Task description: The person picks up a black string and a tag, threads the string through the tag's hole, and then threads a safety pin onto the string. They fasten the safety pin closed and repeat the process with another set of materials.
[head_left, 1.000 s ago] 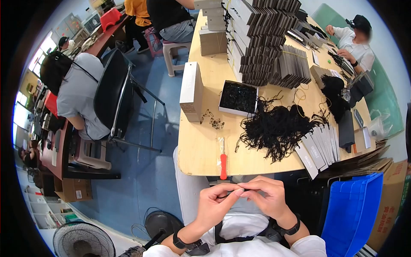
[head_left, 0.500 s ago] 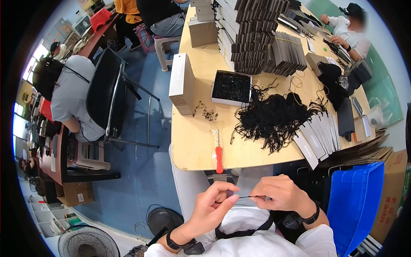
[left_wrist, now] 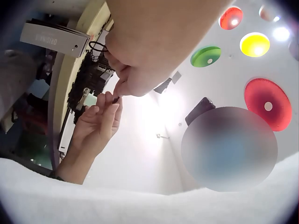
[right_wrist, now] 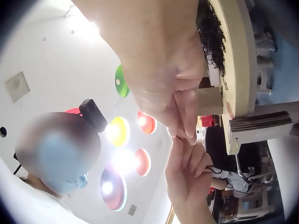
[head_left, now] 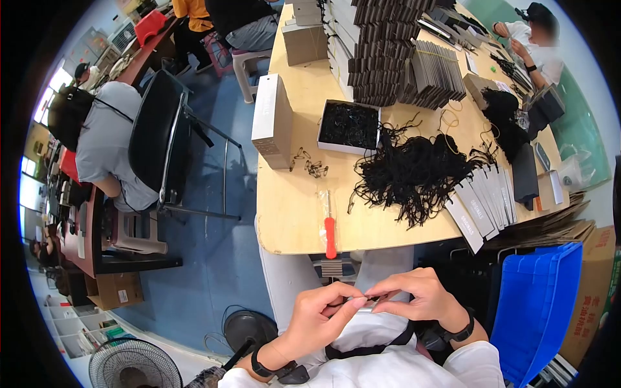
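In front of my lap in the head view, the left hand [head_left: 328, 312] and right hand [head_left: 414, 296] meet at their fingertips. Between them they pinch a thin black cord, mostly hidden by the fingers. A loop of the black cord [left_wrist: 98, 46] sticks out beside the left hand in the left wrist view. A small dark piece shows at the joined fingertips there, too small to make out. On the table ahead lie a tangled heap of black cords [head_left: 414, 174], loose safety pins [head_left: 315, 169] and a white box [head_left: 346, 147] filled with small black pieces.
A red-handled tool [head_left: 330, 238] lies at the table's front edge. Tall stacks of grey cards [head_left: 381, 64] stand behind, with fanned white tags [head_left: 475, 210] at right. A blue crate [head_left: 533, 304] is beside me on the right. Across the table sits a person [head_left: 540, 48].
The hands drew apart with the black cord stretched between them, then came together again at the fingertips. The head view shifted slightly.
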A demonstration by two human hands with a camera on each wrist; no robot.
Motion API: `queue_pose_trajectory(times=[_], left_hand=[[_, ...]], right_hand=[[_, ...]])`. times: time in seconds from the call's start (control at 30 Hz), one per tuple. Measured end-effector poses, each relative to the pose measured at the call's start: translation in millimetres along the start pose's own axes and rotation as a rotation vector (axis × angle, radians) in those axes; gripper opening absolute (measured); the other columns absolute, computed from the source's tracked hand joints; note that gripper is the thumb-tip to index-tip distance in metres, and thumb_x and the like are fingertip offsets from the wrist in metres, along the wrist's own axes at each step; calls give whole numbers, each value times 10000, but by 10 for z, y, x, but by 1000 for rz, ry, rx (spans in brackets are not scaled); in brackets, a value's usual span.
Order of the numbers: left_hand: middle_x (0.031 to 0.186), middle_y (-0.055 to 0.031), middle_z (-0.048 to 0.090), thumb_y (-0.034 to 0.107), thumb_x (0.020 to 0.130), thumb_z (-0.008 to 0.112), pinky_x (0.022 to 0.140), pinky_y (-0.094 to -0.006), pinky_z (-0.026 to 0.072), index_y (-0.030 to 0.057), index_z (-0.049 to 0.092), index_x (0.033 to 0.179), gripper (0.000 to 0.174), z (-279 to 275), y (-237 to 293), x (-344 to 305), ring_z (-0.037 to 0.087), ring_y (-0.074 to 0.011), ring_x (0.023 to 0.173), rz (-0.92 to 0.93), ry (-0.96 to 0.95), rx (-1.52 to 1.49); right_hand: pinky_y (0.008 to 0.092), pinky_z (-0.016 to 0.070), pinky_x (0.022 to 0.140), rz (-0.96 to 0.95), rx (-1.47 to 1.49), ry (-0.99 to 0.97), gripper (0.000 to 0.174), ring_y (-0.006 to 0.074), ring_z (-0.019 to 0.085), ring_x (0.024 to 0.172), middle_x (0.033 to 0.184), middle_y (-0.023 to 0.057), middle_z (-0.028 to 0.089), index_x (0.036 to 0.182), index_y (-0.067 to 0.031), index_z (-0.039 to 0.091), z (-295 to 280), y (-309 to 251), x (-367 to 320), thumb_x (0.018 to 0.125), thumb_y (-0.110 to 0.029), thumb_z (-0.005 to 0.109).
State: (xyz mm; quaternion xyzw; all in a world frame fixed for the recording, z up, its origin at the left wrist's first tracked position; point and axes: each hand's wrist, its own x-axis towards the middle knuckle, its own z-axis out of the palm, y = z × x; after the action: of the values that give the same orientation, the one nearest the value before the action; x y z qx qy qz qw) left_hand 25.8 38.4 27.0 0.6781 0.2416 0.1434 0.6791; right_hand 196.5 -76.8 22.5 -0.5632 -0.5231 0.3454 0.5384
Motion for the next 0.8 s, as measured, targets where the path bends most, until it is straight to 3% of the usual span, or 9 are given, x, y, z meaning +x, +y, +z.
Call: queue_pose_trajectory(times=[0.23, 0.3, 0.33, 0.4, 0.43, 0.57, 0.63, 0.77, 0.8], left_hand=[[657, 8, 575, 30, 860, 639, 463, -173, 282, -10, 643, 896, 54, -6, -35, -12, 405, -10, 533, -64, 1, 6], [724, -45, 630, -18, 856, 608, 518, -200, 396, -18, 649, 936, 90, -49, -7, -5, 535, -66, 580, 86, 37, 245], [724, -45, 630, -18, 856, 608, 518, -200, 396, -18, 649, 936, 90, -79, 6, -17, 535, -66, 580, 87, 41, 245], [929, -94, 660, -34, 867, 574, 651, -246, 512, 23, 650, 1029, 189, -148, 24, -69, 661, -173, 739, 63, 36, 247], [952, -107, 669, -59, 868, 556, 731, -268, 535, 8, 636, 1076, 233, -192, 22, -98, 688, -192, 845, 18, 21, 260], [972, -117, 673, -48, 863, 575, 715, -252, 535, -11, 621, 1094, 239, -313, -213, -204, 688, -178, 870, 84, 89, 302], [989, -121, 668, -25, 863, 603, 745, -255, 531, -15, 621, 1090, 228, -354, -258, -257, 680, -180, 871, -72, 86, 138], [881, -79, 636, 50, 897, 605, 670, -233, 502, -6, 602, 1067, 179, -352, -363, -271, 634, -141, 734, -37, 162, -132], [817, -53, 588, 79, 912, 592, 614, -216, 452, -1, 579, 1056, 165, -378, -382, -272, 559, -110, 663, -138, 39, -665]], right_hand=[[254, 531, 574, -89, -171, 14, 161, 202, 675, 655, 814, 93, 696, 903, -28, 690, 8, 51, 14, 749, -42, 735], [252, 527, 562, -100, -234, 15, 146, 201, 670, 642, 806, 89, 694, 885, -26, 687, -9, 36, 13, 747, -37, 733], [253, 523, 553, -76, -249, 19, 130, 200, 666, 633, 798, 88, 690, 868, -25, 682, -21, 24, 12, 747, -29, 727], [253, 519, 543, -56, -263, 18, 114, 199, 662, 625, 790, 87, 687, 852, -23, 677, -44, 13, 7, 747, -20, 721], [254, 519, 542, -36, -263, 16, 111, 198, 661, 619, 780, 87, 684, 847, -22, 674, -58, 11, 3, 746, -19, 720], [259, 517, 540, -11, -297, -19, 111, 198, 657, 598, 745, 88, 673, 835, -21, 667, -112, 19, -13, 741, -18, 723], [260, 516, 539, 7, -284, -23, 105, 199, 654, 590, 733, 85, 670, 831, -21, 663, -110, 42, -26, 745, -28, 723], [263, 512, 530, 37, -274, -102, 85, 201, 647, 577, 713, 78, 664, 822, -26, 655, -92, 88, -36, 766, -55, 713], [263, 512, 530, 40, -276, -101, 85, 201, 647, 577, 713, 78, 664, 822, -26, 655, -93, 94, -44, 766, -55, 713]])
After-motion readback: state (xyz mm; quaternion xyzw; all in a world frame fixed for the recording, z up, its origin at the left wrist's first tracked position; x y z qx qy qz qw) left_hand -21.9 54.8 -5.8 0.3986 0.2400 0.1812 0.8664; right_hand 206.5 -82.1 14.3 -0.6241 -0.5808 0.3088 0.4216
